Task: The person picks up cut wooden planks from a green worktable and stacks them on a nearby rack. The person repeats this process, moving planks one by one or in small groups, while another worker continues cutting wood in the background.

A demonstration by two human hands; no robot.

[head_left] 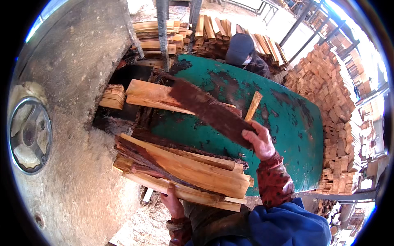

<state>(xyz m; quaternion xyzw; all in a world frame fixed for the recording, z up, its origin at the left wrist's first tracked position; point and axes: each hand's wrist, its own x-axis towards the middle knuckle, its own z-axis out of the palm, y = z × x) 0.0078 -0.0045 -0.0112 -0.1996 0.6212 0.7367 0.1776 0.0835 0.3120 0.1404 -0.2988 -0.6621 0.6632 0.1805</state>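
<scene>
My right hand (262, 140) grips one end of a dark brown, bark-faced board (209, 110), thumb on top. The board slants up to the left over a green table (291, 135). Under its far end lies a light, wide plank (152, 95). My left hand (172, 203) is closed on the near edge of a pale plank (180, 192), thumb on top; the fingers below are mostly hidden. That plank is at the front of a pile of rough planks (201, 168) at the table's near edge. A short wood strip (253, 105) rests beyond my right hand.
A large machine body with a handwheel (29, 135) stands at left. Beside the table opening sits a small stack of boards (112, 96). A person in a dark cap (240, 49) is at the far side. Stacked wood blocks (328, 110) rise at right.
</scene>
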